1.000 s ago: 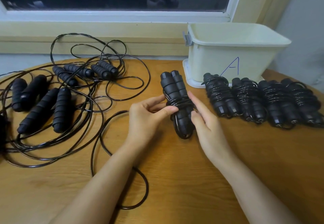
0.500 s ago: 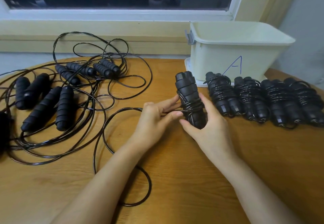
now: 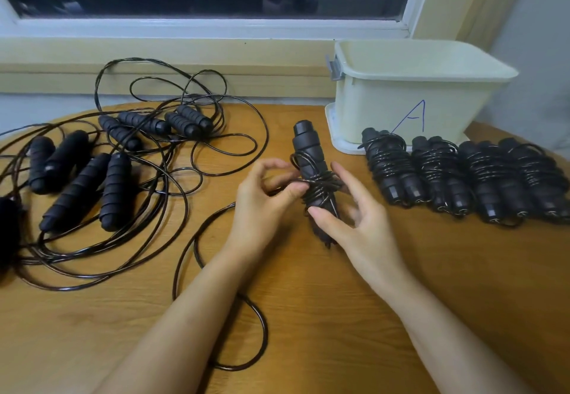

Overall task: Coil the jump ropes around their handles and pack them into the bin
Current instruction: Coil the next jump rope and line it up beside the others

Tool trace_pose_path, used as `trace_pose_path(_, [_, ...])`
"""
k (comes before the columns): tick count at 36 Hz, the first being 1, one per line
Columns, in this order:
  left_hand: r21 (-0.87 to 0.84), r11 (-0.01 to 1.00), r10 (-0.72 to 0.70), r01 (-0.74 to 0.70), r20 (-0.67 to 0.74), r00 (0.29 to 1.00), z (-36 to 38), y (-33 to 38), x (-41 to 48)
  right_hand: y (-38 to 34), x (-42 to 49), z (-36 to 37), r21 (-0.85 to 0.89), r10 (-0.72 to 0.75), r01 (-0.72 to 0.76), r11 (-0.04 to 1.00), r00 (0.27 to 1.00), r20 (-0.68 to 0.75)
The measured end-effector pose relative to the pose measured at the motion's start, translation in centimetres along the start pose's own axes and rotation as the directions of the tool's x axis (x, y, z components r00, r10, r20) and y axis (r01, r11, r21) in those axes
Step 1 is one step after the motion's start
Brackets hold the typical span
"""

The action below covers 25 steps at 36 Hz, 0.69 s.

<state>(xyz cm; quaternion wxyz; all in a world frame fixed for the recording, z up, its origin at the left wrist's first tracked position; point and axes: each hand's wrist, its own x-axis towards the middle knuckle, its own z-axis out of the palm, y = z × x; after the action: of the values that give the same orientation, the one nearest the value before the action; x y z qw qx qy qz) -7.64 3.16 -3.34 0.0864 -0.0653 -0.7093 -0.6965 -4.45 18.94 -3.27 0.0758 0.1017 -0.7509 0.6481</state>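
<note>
Winding is the step in hand, roughly midway on this rope by the look of it: the paired handles (image 3: pixel 308 159) stand tilted at the centre of the frame, with a few turns of thin glossy black cord (image 3: pixel 191 254) bunched round their middle and a long slack loop trailing toward the lower centre. The left hand (image 3: pixel 265 196) pinches the cord between thumb and forefinger right against the wraps; the right hand (image 3: pixel 354 217) holds the lower end of the handles with its thumb in front and forefinger alongside, the other fingers blurred and half spread. The next move probably calls for drawing the slack taut and laying turns side by side, since the slick cord looks apt to spring loose. The handles are matte, ribbed and cylindrical, likely foam. Four coiled bundles (image 3: pixel 462 174) lie in a row at centre right, before the cream plastic bin (image 3: pixel 410 97), marked with a blue A. Loose jump ropes (image 3: pixel 92 183) tangle at the left on the wood-grain table (image 3: pixel 339 316).
</note>
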Motion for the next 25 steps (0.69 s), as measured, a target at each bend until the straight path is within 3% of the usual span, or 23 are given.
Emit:
trace_pose_path(2, [-0.096,0.994,-0.043,0.046,0.037,0.998,0.0,-0.1,0.1,-0.2,-0.1,0.0,0.040,-0.022,0.021,0.999,1.000,0.018])
trace_pose_path(7, [-0.056,0.998,-0.017,0.025,0.141,0.990,0.2,0.6,-0.1,-0.2,-0.1,-0.1,0.111,-0.047,0.041,0.993,0.998,0.050])
trace_pose_path(13, [-0.104,0.993,-0.046,0.063,0.159,0.986,-0.2,0.6,0.1,-0.3,0.1,-0.2,0.150,-0.038,0.024,0.988,0.995,0.091])
trace_pose_path(22, [-0.049,0.998,-0.043,0.043,0.011,0.999,0.1,0.5,0.0,0.3,0.1,-0.2,-0.273,-0.217,0.217,0.937,0.976,0.031])
trace_pose_path(25, [0.014,1.000,-0.022,0.023,-0.043,0.999,0.2,0.3,-0.1,0.1,-0.3,0.2,-0.386,-0.168,0.176,0.906,0.984,0.055])
